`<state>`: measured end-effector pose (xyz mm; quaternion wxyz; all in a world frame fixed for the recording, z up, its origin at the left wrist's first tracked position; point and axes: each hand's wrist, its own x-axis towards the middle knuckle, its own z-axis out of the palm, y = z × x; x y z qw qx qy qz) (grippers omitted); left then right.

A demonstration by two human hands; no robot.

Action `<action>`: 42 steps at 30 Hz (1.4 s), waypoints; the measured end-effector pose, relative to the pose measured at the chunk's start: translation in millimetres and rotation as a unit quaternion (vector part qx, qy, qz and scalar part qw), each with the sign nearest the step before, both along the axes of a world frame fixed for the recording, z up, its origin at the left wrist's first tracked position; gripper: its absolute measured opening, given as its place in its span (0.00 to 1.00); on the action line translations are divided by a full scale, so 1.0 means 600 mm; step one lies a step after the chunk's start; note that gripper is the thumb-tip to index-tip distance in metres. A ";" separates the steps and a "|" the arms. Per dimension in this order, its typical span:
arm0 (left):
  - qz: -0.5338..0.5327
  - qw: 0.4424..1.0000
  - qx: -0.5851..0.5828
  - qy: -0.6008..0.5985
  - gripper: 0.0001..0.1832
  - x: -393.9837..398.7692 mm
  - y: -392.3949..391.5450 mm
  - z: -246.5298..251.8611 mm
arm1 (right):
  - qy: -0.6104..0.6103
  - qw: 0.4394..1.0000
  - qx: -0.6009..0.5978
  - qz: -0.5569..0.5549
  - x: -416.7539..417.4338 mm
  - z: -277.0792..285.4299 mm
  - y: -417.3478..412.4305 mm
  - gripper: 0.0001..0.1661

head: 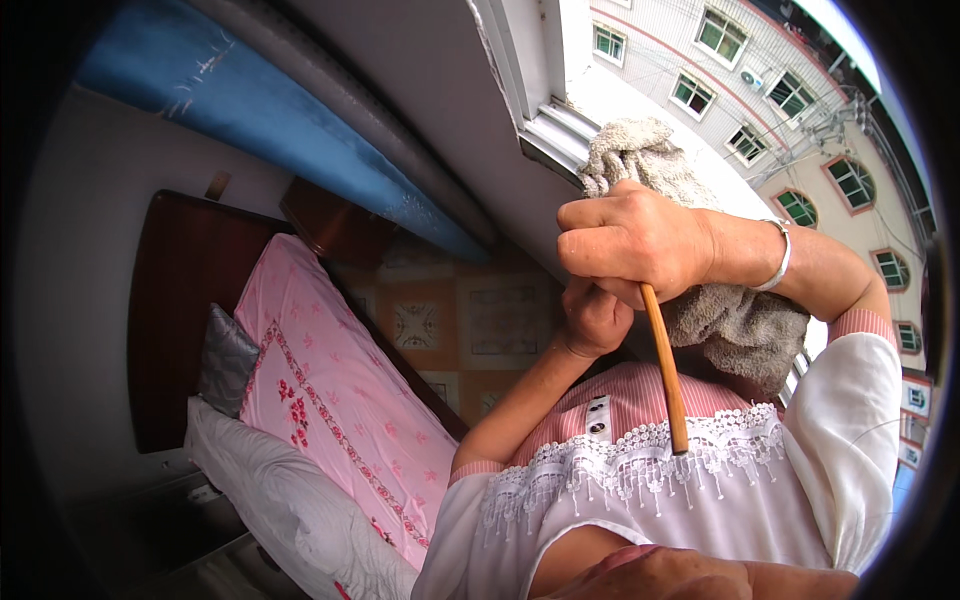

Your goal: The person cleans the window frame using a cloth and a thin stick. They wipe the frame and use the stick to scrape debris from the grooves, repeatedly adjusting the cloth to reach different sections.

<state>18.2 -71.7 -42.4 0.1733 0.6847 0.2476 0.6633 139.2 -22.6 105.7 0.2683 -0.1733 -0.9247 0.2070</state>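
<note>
My right hand (637, 240), with a bangle at its wrist, is closed around a slim wooden stick (663, 367). The stick's dark-tipped end points toward my chest; its other end is hidden by my hand. My left hand (598, 319) is curled just below and left of the right one, and its fingers are partly hidden, so what it holds cannot be told. A crumpled grey-beige terry cloth (750, 330) lies behind my right hand and wrist, bunching up above the knuckles by the window frame. Whether the hand touches it is unclear.
An open window with a white sliding track (559, 135) looks out on buildings (720, 75). A blue curtain (300, 135) hangs at the upper left. Lower left stands a bed with a pink floral sheet (322, 375), a grey pillow (227, 360) and a dark wooden headboard (187, 315). The floor is tiled.
</note>
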 end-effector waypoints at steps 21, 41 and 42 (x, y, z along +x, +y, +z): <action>0.107 0.984 -0.090 0.115 0.12 -0.027 -0.047 0.054 | 0.497 0.823 -0.274 -0.010 0.117 0.067 -0.098 0.09; 0.151 0.923 0.048 0.350 0.06 -0.046 0.113 0.216 | 0.055 0.929 -0.092 -0.356 0.194 0.028 -0.232 0.13; 0.110 0.914 0.027 0.391 0.06 -0.051 0.116 0.228 | 0.042 0.930 -0.097 -0.352 0.197 0.021 -0.233 0.13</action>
